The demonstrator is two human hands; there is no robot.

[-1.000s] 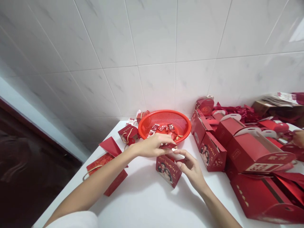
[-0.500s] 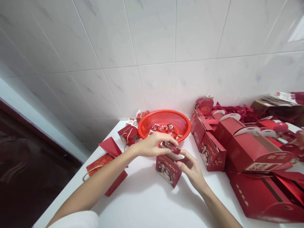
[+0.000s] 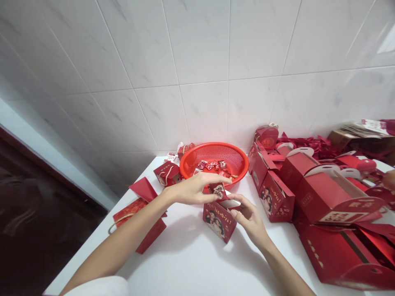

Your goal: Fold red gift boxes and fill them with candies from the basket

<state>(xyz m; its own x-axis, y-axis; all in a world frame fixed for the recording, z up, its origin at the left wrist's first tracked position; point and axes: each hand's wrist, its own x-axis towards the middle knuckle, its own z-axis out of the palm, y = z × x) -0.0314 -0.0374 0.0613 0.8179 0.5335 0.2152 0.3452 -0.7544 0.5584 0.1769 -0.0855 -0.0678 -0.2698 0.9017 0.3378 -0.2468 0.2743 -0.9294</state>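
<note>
Between the thumb and fingers of my left hand (image 3: 197,188) is a small red packet (image 3: 218,191) with pale lettering, held at the open top of a red box (image 3: 218,222). The box stands on the white table and has a printed couple on its front. My right hand (image 3: 249,215) grips the box's upper right edge, fingers behind and thumb in front. Just behind my hands sits a red perforated basket (image 3: 244,164) with several small wrapped packets (image 3: 211,165) inside. How full the box is cannot be seen.
Several red boxes (image 3: 336,197) are piled on the right side of the white table (image 3: 185,263). To the left lie a red bag (image 3: 154,234) with a rope handle and a small red box (image 3: 166,174). A tiled wall rises behind. Part of another person's hand (image 3: 389,180) shows at the right edge.
The packet in my left hand has turned, so its lettered face now shows above the box opening. My left hand has shifted slightly left; my right hand and the box have hardly moved.
</note>
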